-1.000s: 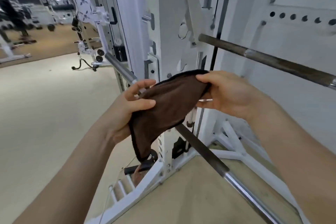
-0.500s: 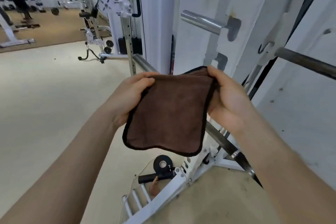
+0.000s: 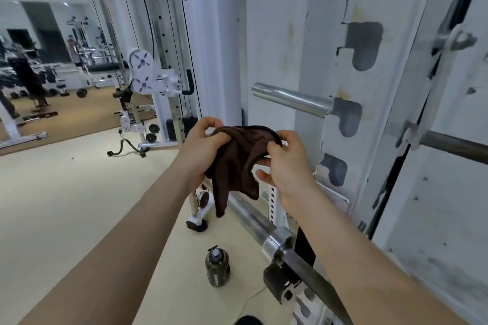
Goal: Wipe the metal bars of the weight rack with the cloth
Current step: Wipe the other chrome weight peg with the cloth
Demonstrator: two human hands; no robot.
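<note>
A dark brown cloth hangs bunched between my two hands in front of the white weight rack. My left hand grips its left side with curled fingers. My right hand pinches its upper right edge. A short chrome peg bar sticks out of the rack just above my hands. A long barbell runs below the cloth toward the lower right. Another dark bar sits on hooks at the right.
A dark water bottle stands on the beige floor beside the barbell. A white cable machine stands behind my left hand. More gym equipment and a mirror fill the far left. Open floor lies to the left.
The cloth was stretched flat between both hands; now it is gathered and bunched. The view has lifted, bringing the chrome peg and the bottle into sight.
</note>
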